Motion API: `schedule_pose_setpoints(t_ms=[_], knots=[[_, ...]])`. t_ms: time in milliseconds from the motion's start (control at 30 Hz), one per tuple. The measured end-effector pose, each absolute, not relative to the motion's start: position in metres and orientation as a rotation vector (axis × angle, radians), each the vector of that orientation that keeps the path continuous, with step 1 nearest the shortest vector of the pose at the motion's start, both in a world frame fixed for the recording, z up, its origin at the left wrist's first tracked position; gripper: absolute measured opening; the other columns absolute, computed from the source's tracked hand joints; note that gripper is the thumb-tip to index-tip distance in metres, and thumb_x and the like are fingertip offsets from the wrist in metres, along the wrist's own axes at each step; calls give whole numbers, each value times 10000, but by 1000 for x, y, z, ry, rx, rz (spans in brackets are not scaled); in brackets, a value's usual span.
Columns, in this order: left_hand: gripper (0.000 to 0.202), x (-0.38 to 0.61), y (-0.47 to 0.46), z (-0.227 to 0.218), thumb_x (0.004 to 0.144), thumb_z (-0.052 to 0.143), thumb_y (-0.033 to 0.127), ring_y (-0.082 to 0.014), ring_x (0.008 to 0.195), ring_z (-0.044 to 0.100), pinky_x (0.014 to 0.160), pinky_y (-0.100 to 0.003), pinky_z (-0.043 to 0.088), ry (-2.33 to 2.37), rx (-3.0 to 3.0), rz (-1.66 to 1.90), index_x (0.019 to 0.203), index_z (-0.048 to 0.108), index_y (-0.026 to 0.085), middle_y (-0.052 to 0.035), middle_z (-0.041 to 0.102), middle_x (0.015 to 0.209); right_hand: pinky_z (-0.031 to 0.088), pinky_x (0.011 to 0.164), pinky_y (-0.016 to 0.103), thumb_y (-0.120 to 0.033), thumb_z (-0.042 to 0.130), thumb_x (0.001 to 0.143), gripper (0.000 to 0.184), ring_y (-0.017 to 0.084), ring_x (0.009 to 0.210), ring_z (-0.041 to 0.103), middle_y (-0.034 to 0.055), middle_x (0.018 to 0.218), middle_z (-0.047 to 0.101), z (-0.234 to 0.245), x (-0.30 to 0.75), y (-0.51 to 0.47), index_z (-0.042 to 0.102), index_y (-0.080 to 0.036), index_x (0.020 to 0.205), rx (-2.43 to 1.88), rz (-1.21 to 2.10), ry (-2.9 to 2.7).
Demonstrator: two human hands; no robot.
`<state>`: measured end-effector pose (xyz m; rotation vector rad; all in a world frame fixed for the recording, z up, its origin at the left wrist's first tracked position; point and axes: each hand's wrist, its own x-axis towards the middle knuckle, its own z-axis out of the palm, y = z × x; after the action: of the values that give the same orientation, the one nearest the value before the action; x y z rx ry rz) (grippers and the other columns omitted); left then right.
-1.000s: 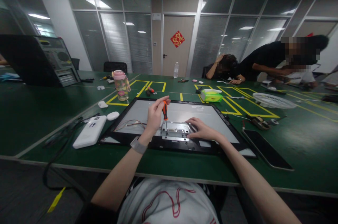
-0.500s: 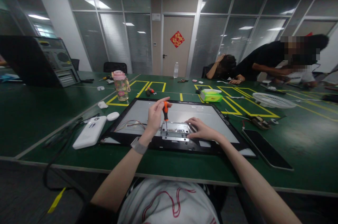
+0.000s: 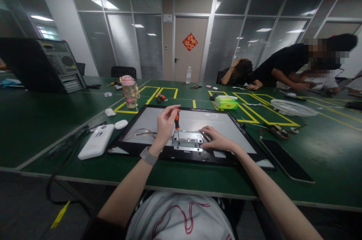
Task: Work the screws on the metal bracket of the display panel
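Left hand (image 3: 165, 123): fingers closed round the orange-and-black handle of a screwdriver (image 3: 177, 121). Shaft near upright, tip down at the left part of a silver metal bracket (image 3: 189, 148). Contact with a screw too small to make out.

Right hand (image 3: 216, 139): at the bracket's 3 o'clock end, thumb and fingers a little apart, palm down. Cannot tell whether it clasps the metal or only rests there.

Bracket sits on the near-middle part of a black-framed flat panel (image 3: 226, 126), which lies flat on the green table (image 3: 158, 179). Thin wires (image 3: 143, 132) run over the panel at 9 o'clock of the bracket.

Surroundings, clock centred on the bracket, 12 directly away from the wearer:
- 9: white power bank (image 3: 96, 142), just beside the panel.
- 10 to 11: pink-lidded bottle (image 3: 129, 93), upright; farther out at 10, black computer case (image 3: 34, 66).
- 12: clear bottle (image 3: 188, 75), far side, upright.
- 1 to 2: green packet (image 3: 226, 103).
- Between 3 and 4: dark phone-like slab (image 3: 285, 160), near the panel.
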<state>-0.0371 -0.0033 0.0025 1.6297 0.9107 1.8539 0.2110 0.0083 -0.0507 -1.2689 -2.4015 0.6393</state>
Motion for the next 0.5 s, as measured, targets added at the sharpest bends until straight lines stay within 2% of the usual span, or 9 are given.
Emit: schedule_pose_setpoints(t_ms=[133, 267, 400, 500], knots=[[173, -38, -4, 2, 818, 597, 293, -154, 854, 608, 735, -241, 480, 953, 1714, 1864, 876, 712, 179, -53, 662, 911, 350, 1053, 426, -599, 689, 682, 734, 289, 1189, 442, 102, 1259, 455, -52, 211, 9, 522, -218, 1287, -1263, 639, -2399], [281, -38, -3, 2, 891, 469, 280, -177, 945, 623, 839, -286, 479, 863, 1647, 1836, 981, 707, 162, -77, 687, 990, 351, 1051, 430, -606, 683, 685, 737, 289, 1184, 444, 104, 1251, 457, -52, 211, 10, 521, -216, 1288, -1261, 624, -2407], [277, -36, -4, 2, 853, 562, 298, -173, 864, 646, 811, -291, 495, 814, 1615, 1780, 1057, 676, 150, -79, 699, 929, 349, 1053, 435, -597, 686, 689, 722, 285, 1185, 444, 100, 1254, 456, -52, 211, 10, 520, -227, 1286, -1262, 617, -2412], [194, -35, -6, 2, 791, 652, 299, -149, 804, 614, 752, -258, 484, 899, 1724, 1876, 923, 707, 168, -58, 660, 890, 348, 1054, 439, -590, 691, 688, 717, 283, 1186, 443, 95, 1258, 454, -52, 211, 10, 517, -239, 1288, -1260, 623, -2411]])
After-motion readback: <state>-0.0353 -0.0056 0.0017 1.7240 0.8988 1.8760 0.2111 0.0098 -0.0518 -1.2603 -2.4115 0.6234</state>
